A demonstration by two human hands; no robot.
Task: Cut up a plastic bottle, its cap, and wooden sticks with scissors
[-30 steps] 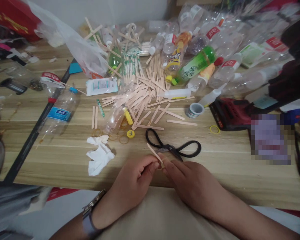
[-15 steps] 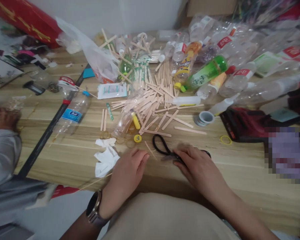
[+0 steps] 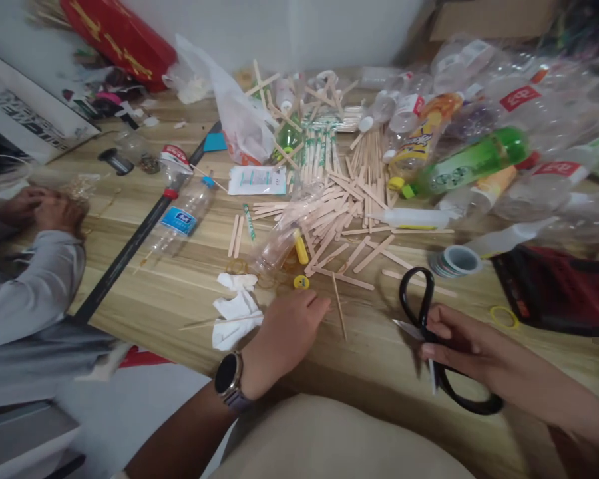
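My left hand [image 3: 294, 326], with a watch on its wrist, is closed low over the table. A long thin wooden stick [image 3: 194, 326] runs from its fingertips back under the hand and out over crumpled white tissue [image 3: 234, 326]. Another thin stick [image 3: 340, 309] lies just right of the fingertips. My right hand [image 3: 459, 339] is closed around black-handled scissors [image 3: 423, 320] near their pivot. Their blades are spread and both handle loops stick out of the grip. A yellow cap [image 3: 301, 283] and a clear plastic bottle [image 3: 279, 243] lie beyond my left hand.
Flat wooden sticks [image 3: 334, 206] are heaped mid-table. Plastic bottles [image 3: 474, 163] crowd the back right. A tape roll [image 3: 455, 261] and red-black tool [image 3: 554, 286] lie right. Left are a bottle with a blue label [image 3: 180, 219], a dark bar [image 3: 134, 246] and another person's hands [image 3: 54, 207].
The scissors have been lifted and turned in my right hand, which has moved right, away from my left. The view has shifted left. My left hand keeps its stick, which now lies flatter across the tissue.
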